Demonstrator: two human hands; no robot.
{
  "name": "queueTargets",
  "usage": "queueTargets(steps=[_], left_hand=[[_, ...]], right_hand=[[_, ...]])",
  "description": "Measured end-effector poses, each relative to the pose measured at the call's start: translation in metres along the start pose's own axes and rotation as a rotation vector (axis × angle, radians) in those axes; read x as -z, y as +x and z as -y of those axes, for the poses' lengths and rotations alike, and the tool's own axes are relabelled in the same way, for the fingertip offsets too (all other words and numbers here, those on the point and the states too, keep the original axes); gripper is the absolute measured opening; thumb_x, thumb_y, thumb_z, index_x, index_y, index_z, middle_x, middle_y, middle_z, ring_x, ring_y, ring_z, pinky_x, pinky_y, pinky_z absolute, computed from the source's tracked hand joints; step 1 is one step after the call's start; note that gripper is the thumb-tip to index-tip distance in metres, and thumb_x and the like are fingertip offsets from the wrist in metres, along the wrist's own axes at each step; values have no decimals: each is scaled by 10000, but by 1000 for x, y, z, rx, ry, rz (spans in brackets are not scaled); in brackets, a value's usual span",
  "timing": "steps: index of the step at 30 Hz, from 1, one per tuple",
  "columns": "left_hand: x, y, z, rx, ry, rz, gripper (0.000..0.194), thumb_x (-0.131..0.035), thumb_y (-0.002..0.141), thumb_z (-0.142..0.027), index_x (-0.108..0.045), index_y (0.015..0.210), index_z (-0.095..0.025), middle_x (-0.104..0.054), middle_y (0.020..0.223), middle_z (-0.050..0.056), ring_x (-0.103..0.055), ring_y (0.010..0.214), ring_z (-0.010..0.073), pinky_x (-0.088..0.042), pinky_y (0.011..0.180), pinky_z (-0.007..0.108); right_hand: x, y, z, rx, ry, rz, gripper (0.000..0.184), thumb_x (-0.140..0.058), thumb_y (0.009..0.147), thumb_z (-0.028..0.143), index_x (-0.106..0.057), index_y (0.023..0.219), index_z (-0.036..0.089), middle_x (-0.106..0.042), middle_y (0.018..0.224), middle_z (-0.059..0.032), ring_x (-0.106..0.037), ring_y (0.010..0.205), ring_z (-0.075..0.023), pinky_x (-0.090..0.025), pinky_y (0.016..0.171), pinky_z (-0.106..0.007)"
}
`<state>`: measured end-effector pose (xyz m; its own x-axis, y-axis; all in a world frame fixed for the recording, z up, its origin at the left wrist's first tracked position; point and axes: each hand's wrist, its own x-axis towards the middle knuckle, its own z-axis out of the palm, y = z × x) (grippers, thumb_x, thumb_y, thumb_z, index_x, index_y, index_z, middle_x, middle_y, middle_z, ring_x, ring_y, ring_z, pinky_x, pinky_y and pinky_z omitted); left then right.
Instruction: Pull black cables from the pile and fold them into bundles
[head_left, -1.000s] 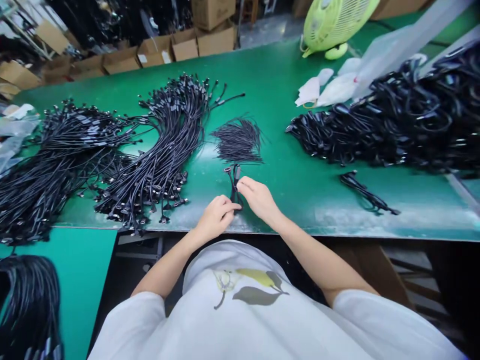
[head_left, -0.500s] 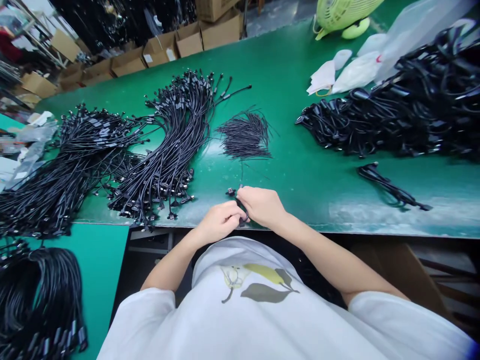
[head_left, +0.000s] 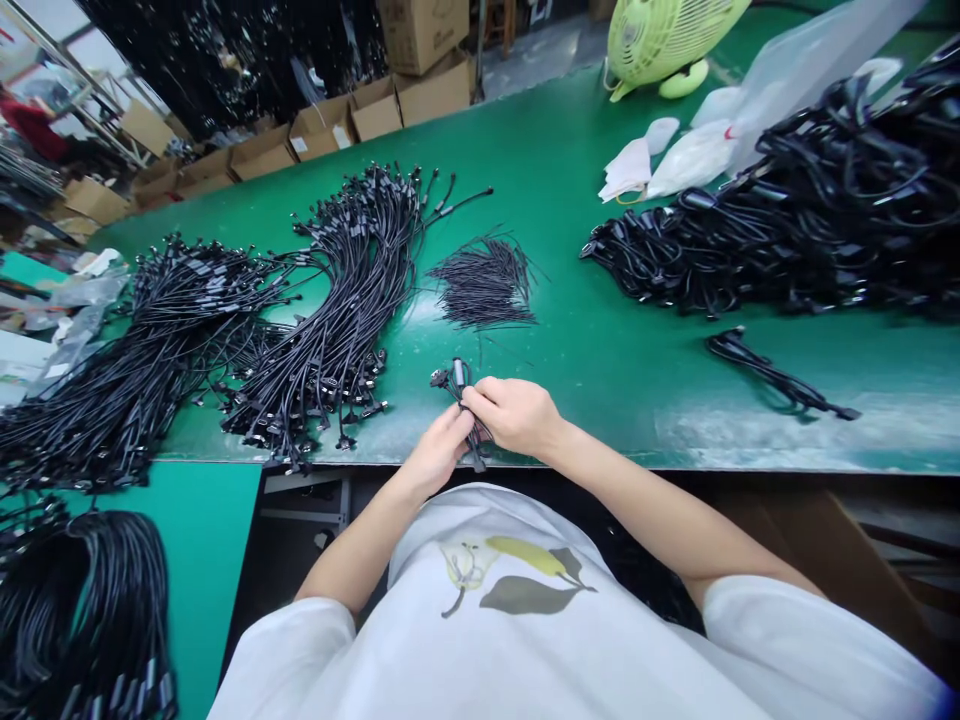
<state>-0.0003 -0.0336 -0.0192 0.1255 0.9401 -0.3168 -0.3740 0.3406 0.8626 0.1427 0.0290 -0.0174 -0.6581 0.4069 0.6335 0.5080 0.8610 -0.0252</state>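
Observation:
A folded black cable [head_left: 459,376] is pinched between my two hands near the table's front edge. My left hand [head_left: 437,450] is closed on its lower part from the left. From the right, my right hand [head_left: 517,415] has thumb and fingers pressed together at the middle of the bundle. Connector ends stick out above the fingers, and another end points down below them. Whether a tie is wrapped around the bundle is hidden by my fingers. Just beyond lies a pile of thin black ties [head_left: 487,285].
Unfolded black cables [head_left: 352,290] lie heaped to the left, with another heap [head_left: 187,300] beyond. Bundled cables [head_left: 712,250] form a large pile at the right, and one folded bundle [head_left: 776,372] lies closer. A green fan [head_left: 667,40] and white bags [head_left: 694,160] stand at the back.
The cable bundle shows more above and below my fingers now. My left hand has shifted slightly left and down, and the camera view has tilted a little.

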Motion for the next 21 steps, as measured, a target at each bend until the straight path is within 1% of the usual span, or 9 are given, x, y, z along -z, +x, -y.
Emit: queueTargets(steps=[4,7,9,11,13,15,17,19,21], left_hand=[[-3,0,4,-85,18,-15,480,-696,775,-497,-653,1159,-211,-651,1235,66,-522,1255,254,-389,1055,354],[-1,3,5,-146,64,9,438,-671,809,-443,-654,1193,-233,-629,1304,52,-491,1303,248,-351,1100,351],[1,5,3,-196,136,16,421,-657,826,-401,-650,1211,-232,-616,1330,55,-480,1318,250,-331,1120,355],[1,5,0,-271,281,-8,401,-627,854,-371,-643,1229,-229,-611,1339,61,-482,1315,245,-306,1137,356],[2,3,-2,-351,449,-22,398,-580,891,-363,-622,1263,-226,-598,1355,72,-483,1308,243,-286,1148,365],[4,2,-4,-391,534,27,402,-538,919,-368,-597,1289,-221,-587,1365,84,-494,1292,244,-299,1140,377],[7,3,-3,-378,483,103,390,-524,927,-379,-597,1268,-205,-605,1333,96,-537,1239,241,-348,1107,382],[9,5,-3,-346,376,98,364,-531,922,-400,-610,1204,-184,-651,1242,102,-601,1132,225,-420,1036,367],[9,8,-2,-336,336,6,355,-534,917,-427,-606,1158,-177,-684,1132,91,-646,966,188,-485,914,322]], right_hand=[[8,0,3,-72,18,94,305,-366,961,203,-659,894,148,-590,735,-51,-430,625,-141,-262,613,-306],[19,4,2,-257,249,202,296,-386,949,232,-628,793,162,-603,743,-49,-465,648,-135,-277,607,-288],[21,6,1,-459,566,247,278,-426,924,275,-592,729,168,-602,736,-36,-490,656,-126,-308,605,-260],[17,6,1,-720,1003,290,258,-487,872,339,-545,683,174,-546,644,-2,-440,543,-101,-324,552,-243],[9,3,3,-954,1428,325,284,-551,800,418,-484,647,189,-390,512,62,-271,405,-67,-293,459,-235],[2,-3,5,-1075,1678,339,341,-582,759,490,-450,630,203,-244,467,108,-141,370,-48,-259,402,-232],[1,-8,6,-1067,1634,354,392,-564,777,543,-480,619,195,-245,461,99,-195,371,-55,-295,408,-233],[6,-12,5,-990,1337,319,400,-546,812,547,-573,677,171,-408,526,40,-382,446,-91,-395,489,-254],[14,-11,3,-884,952,187,382,-602,790,535,-650,892,170,-595,786,-41,-572,683,-166,-490,668,-317]])
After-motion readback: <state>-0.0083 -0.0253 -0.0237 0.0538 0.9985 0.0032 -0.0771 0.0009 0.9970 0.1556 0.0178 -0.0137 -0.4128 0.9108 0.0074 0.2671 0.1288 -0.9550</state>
